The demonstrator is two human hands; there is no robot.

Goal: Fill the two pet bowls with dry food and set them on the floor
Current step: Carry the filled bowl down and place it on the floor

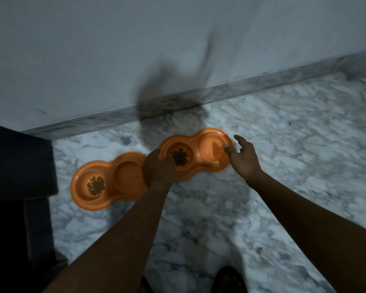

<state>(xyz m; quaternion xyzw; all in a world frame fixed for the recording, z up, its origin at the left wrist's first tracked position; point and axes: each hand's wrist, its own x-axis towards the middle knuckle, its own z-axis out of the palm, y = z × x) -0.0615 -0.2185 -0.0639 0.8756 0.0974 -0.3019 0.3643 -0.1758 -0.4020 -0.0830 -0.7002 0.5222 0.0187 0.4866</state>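
While the left hand point(159, 170) grips the right-hand orange plastic 2-well pet bowl point(200, 167) on the marble floor point(294, 166), the right hand point(245, 157), fingers spread, seems to touch its far rim; let go gently so the kibble point(179, 157) stays put.

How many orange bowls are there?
2. The left bowl lies on the floor beside dark furniture; the right bowl is next to it, held by the left hand.
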